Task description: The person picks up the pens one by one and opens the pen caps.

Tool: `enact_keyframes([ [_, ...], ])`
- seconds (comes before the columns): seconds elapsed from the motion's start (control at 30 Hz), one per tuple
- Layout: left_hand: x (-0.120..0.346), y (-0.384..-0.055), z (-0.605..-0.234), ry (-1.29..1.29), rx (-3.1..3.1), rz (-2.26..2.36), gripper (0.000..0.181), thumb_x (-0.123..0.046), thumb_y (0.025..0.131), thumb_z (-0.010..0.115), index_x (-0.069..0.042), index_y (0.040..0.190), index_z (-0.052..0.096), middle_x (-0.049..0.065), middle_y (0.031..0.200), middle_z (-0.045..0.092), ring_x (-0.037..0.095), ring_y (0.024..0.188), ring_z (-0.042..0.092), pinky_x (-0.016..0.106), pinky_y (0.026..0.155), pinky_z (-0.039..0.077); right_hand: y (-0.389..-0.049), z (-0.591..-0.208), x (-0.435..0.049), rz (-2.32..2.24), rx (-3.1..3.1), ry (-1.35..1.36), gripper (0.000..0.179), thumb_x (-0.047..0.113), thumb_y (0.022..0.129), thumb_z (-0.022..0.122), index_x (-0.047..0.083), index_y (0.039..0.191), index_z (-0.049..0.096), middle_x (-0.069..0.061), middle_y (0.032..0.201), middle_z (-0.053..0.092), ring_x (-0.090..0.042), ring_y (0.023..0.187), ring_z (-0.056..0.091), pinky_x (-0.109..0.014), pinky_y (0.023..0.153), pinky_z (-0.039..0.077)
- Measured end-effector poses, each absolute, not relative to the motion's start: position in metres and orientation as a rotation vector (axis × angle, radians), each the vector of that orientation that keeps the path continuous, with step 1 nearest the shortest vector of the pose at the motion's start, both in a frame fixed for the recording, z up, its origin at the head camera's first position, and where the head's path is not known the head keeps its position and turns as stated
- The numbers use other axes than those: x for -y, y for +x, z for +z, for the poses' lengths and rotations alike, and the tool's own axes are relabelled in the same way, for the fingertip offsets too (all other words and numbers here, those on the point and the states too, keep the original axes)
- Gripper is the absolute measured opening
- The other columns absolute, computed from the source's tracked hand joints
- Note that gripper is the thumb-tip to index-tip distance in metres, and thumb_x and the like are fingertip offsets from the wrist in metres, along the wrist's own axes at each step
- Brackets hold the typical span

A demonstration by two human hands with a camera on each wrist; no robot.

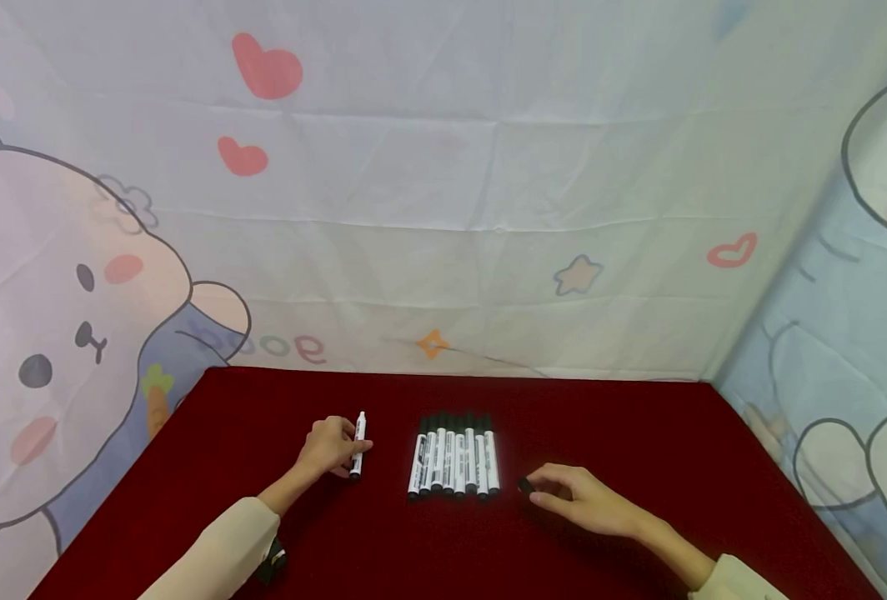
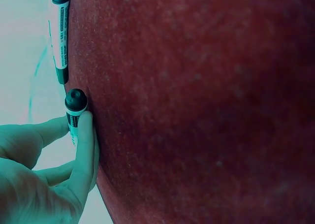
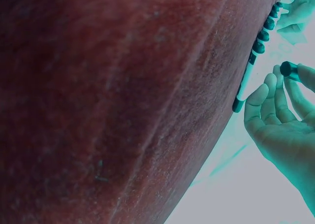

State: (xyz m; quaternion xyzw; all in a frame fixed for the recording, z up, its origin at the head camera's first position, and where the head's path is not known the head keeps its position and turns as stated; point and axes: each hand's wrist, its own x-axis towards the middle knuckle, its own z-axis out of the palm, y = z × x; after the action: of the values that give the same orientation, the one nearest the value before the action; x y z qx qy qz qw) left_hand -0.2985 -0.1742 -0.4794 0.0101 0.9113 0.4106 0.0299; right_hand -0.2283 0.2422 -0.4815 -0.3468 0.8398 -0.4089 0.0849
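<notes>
My left hand [image 1: 326,447] pinches a white marker [image 1: 358,450] between thumb and fingers, left of the row. The marker stands with its bare white tip pointing away from me; its black end [image 2: 76,100] faces the camera in the left wrist view. In the middle of the table lies a side-by-side row of several white markers [image 1: 460,462] with black caps at the far end. To the right of that row, my right hand [image 1: 574,498] pinches a small black marker cap [image 3: 289,70] between thumb and index finger, the other fingers loosely bent.
A dark red cloth [image 1: 608,425] covers the table. Behind it hangs a pale printed curtain [image 1: 413,183], with another printed side on the right. A black object [image 1: 273,562] shows beside the left sleeve near the front.
</notes>
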Motion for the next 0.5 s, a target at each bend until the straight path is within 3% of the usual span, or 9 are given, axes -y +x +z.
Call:
enact_keyframes([
  [0.3,0.1730,-0.3005,-0.4843,0.032,-2.865,1.188,0.026,-0.012,0.089,0.079,0.007,0.101,0.067,0.012,0.077,0.069,0.016,0.058,0.067,0.031,0.050,0.059,-0.2290,-0.4811,-0.2454,-1.215,-2.502,-1.021,0.026,0.020,0.106,0.056,0.006,0.126,0.066,-0.013,0.122,0.070,-0.003,0.107,0.061,-0.022,0.085,0.054],
  [0.5,0.1710,-0.2992,-0.4839,0.022,-2.906,1.112,0.028,-0.014,0.088,0.080,0.006,0.103,0.067,0.011,0.077,0.068,0.016,0.053,0.067,0.030,0.049,0.057,-0.2299,-0.4802,-0.2468,-1.199,-2.527,-1.023,0.026,0.021,0.106,0.056,0.007,0.125,0.067,-0.013,0.121,0.070,-0.004,0.107,0.061,-0.022,0.084,0.054],
])
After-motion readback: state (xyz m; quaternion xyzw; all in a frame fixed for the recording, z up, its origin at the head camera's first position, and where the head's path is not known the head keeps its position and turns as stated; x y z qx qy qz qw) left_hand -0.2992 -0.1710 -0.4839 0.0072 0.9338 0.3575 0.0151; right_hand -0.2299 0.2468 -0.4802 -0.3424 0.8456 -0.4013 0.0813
